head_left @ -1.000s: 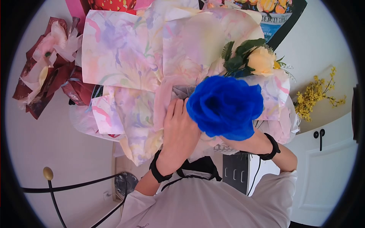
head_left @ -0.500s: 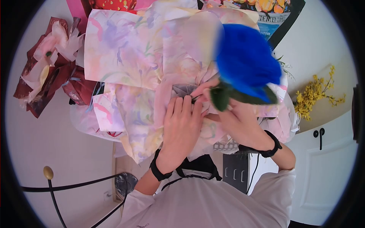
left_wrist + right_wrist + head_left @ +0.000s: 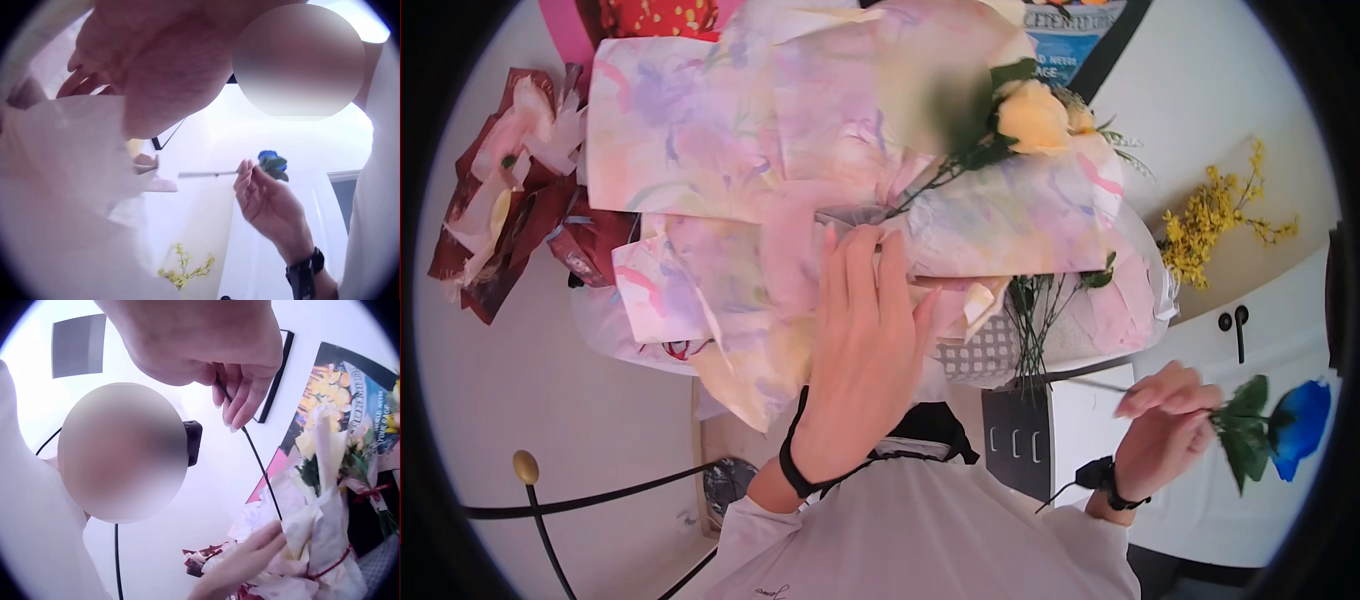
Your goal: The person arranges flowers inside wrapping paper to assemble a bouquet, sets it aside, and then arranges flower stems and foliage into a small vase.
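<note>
Head view: where's that blue flower (image 3: 1300, 430)?

Out on the right, in front of the white door (image 3: 1250, 372), its stem (image 3: 203, 174) pinched by the right hand (image 3: 1168, 430) and aimed back towards the patterned wrapping paper (image 3: 680, 130)

And the left hand (image 3: 865, 350)?

Fingers nearly straight, resting on that paper, thumb apart, and a peach flower (image 3: 1033, 117) lies on the sheet beyond the fingertips

Farther out?

Yellow flowers (image 3: 1200, 235) to the right, a dark red bouquet (image 3: 520, 225) off to the left
</note>
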`<state>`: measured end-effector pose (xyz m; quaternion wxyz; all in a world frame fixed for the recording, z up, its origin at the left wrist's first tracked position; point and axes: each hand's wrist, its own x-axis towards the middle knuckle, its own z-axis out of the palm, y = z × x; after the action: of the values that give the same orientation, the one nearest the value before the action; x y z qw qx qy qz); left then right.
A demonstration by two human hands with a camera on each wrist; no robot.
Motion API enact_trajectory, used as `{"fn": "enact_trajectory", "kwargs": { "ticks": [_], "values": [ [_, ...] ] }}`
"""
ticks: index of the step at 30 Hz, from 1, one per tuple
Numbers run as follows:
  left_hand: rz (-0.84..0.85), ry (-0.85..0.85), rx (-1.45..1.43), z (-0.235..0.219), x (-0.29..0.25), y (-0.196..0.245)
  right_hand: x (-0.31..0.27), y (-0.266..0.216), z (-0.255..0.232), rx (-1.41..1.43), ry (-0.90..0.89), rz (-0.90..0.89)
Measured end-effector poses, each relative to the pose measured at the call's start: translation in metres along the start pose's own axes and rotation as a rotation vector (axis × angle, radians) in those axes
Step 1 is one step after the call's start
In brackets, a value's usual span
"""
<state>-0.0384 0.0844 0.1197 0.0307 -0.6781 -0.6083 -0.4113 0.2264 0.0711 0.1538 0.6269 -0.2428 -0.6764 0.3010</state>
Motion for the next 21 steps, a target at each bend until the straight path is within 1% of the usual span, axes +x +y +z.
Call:
{"fn": "enact_trajectory", "kwargs": {
  "ticks": [1, 2, 3, 4, 5, 6, 7, 8, 9, 10, 11, 12, 13, 14, 15, 16, 17, 18, 19, 20, 21],
  "values": [
    [0.021, -0.006, -0.073, -0.006, -0.004, 0.006, -0.013, -0.002, -0.002, -0.057, 0.0, 0.091],
    [0.033, -0.025, -0.083, -0.014, -0.011, 0.012, -0.025, -0.004, 0.002, -0.056, -0.018, 0.162],
    [0.156, -0.098, -0.249, -0.024, -0.02, 0.016, -0.037, 0.0, -0.002, -0.111, -0.118, 0.201],
    [0.277, -0.177, -0.417, -0.027, -0.03, 0.021, -0.049, -0.001, -0.006, -0.032, -0.231, 0.377],
    [0.286, -0.207, -0.43, -0.023, -0.041, 0.027, -0.059, 0.002, -0.003, -0.032, -0.329, 0.52],
    [0.298, -0.351, -0.664, -0.017, -0.053, 0.032, -0.071, 0.014, 0.0, 0.05, -0.432, 0.638],
    [0.296, -0.494, -0.893, -0.01, -0.063, 0.035, -0.083, 0.014, 0.005, 0.024, -0.485, 0.855],
    [0.288, -0.516, -0.891, -0.005, -0.071, 0.039, -0.116, 0.022, -0.006, -0.103, -0.594, 0.609],
    [0.124, -0.641, -0.963, 0.001, -0.079, 0.044, -0.152, 0.036, -0.017, -0.223, -0.696, 0.356],
    [-0.053, -0.759, -1.025, 0.006, -0.088, 0.045, -0.151, 0.043, -0.007, -0.068, -0.743, 0.616],
    [-0.074, -0.771, -1.009, 0.016, -0.098, 0.04, -0.141, 0.042, 0.004, 0.099, -0.705, 0.663],
    [-0.131, -0.773, -1.068, 0.029, -0.11, 0.031, -0.139, 0.054, 0.013, 0.043, -0.742, 0.592],
    [-0.195, -0.768, -1.128, 0.032, -0.116, 0.026, -0.139, 0.063, 0.022, -0.011, -0.783, 0.522],
    [-0.36, -0.746, -1.207, 0.03, -0.118, 0.024, -0.132, 0.065, 0.03, 0.016, -0.795, 0.528],
    [-0.38, -0.734, -1.193, 0.032, -0.117, 0.017, -0.121, 0.064, 0.038, 0.074, -0.784, 0.633],
    [-0.338, -0.777, -1.255, 0.035, -0.117, 0.007, -0.116, 0.063, 0.044, 0.131, -0.772, 0.74],
    [-0.292, -0.819, -1.318, 0.036, -0.12, -0.002, -0.119, 0.068, 0.047, 0.15, -0.789, 0.743],
    [-0.327, -0.722, -1.318, 0.039, -0.126, -0.004, -0.122, 0.076, 0.048, 0.074, -0.857, 0.613],
    [-0.336, -0.708, -1.311, 0.039, -0.129, -0.008, -0.123, 0.081, 0.05, -0.004, -0.916, 0.48],
    [-0.336, -0.68, -1.36, 0.039, -0.131, -0.011, -0.118, 0.083, 0.053, 0.001, -0.93, 0.477],
    [-0.331, -0.648, -1.411, 0.041, -0.133, -0.014, -0.11, 0.083, 0.054, -0.1, -0.915, 0.402]
  ]
}}
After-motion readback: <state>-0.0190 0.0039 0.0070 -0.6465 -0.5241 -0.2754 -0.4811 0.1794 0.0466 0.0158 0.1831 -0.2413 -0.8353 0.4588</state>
